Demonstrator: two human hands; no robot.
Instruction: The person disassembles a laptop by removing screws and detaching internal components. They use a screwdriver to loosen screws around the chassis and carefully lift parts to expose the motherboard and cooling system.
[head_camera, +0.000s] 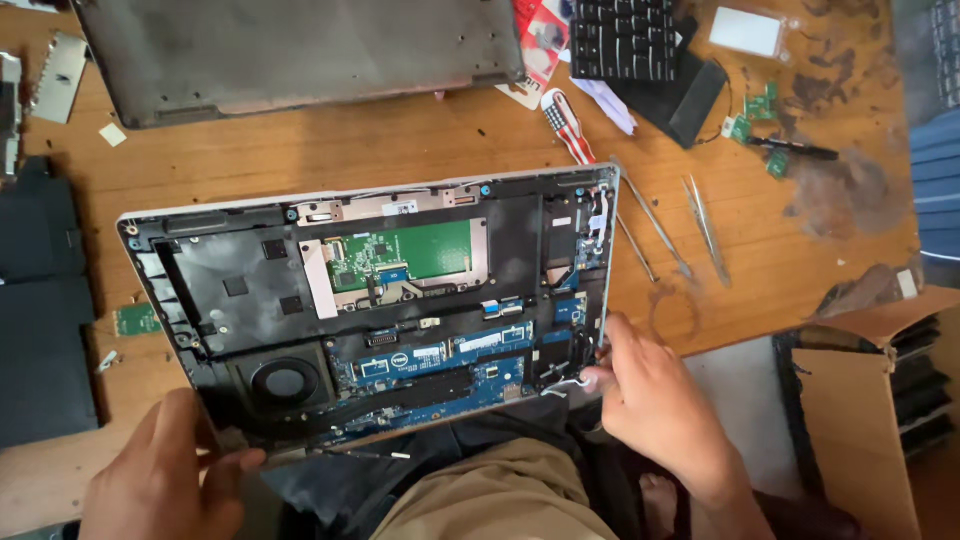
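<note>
Opened laptop with its bottom cover already off, insides exposed.

The laptop (370, 300) lay on the wooden tabletop (400, 150), its near edge over the person's lap, circuit board and fan (285, 380) still seated. The right hand (650, 395) pinched a white cable (565, 385) at the right edge; the left hand (165, 475) gripped the near left corner. The removed cover (290, 50) lay beyond, with a screwdriver (570, 125) and tweezers (705, 225) nearby.

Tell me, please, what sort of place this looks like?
Probably a small electronics repair bench. An opened laptop with its boards bare lies on a worn wooden table, with tweezers, a screwdriver and a loose keyboard nearby. The left hand steadies the laptop's near edge; the right hand works at its corner.
</note>
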